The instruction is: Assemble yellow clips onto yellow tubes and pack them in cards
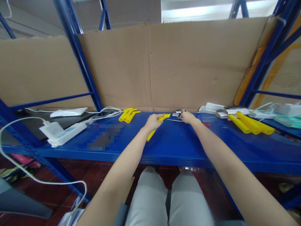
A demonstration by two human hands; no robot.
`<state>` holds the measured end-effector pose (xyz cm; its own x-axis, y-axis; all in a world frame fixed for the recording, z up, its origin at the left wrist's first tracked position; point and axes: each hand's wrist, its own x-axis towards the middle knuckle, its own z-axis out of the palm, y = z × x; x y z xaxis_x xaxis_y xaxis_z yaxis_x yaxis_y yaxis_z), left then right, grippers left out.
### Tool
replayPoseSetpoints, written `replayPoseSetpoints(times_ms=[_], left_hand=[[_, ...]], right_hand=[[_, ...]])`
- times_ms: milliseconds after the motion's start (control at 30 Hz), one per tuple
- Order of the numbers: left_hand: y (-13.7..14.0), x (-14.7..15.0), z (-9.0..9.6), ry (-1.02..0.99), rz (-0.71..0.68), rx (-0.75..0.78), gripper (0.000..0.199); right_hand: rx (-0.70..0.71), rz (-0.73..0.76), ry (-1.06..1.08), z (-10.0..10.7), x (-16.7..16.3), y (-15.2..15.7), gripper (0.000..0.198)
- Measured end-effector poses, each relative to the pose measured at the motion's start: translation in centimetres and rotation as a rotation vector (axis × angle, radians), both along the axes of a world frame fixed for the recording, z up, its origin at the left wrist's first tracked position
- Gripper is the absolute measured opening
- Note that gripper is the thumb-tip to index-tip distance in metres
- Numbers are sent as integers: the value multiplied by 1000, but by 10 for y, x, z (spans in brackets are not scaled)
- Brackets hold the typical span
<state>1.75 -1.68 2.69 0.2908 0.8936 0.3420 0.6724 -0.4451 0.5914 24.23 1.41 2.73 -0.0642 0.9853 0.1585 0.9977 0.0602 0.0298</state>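
My left hand (153, 121) is closed around a yellow tube (151, 135) whose two ends stick out past my fingers. The tube slants above the middle of the blue shelf. Farther right, my right hand (187, 117) has its fingers drawn together at a small dark item, too small to name. Just left of those fingertips lie small silver and black pieces (176, 113). A thin metal rod (174, 120) rests on the shelf between my hands. Something red (206, 124) shows partly behind my right forearm.
Yellow tubes (128, 115) lie at the left rear, and larger ones (251, 124) at the right beside white boxes (211, 107). A white power strip (68, 134) with cables occupies the left. Cardboard (188, 62) walls the back of the blue shelf (174, 147).
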Motion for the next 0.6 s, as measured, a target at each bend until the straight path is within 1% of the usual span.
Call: replayPoseSetpoints(times_ms=[100, 200, 267, 433, 600], left_hand=[[-4, 1, -1, 132, -87, 109, 39], [-6, 3, -2, 169, -138, 161, 35], [-7, 5, -3, 179, -163, 166, 35], [-8, 7, -2, 303, -199, 161, 37], [-12, 7, -1, 280, -218, 156, 36]], right_hand=[[-10, 13, -3, -1, 2, 3, 36], [-1, 28, -2, -2, 2, 4, 36], [6, 31, -4, -2, 1, 3, 36], [12, 14, -16, 0, -1, -2, 34], [15, 26, -13, 3, -3, -5, 33]])
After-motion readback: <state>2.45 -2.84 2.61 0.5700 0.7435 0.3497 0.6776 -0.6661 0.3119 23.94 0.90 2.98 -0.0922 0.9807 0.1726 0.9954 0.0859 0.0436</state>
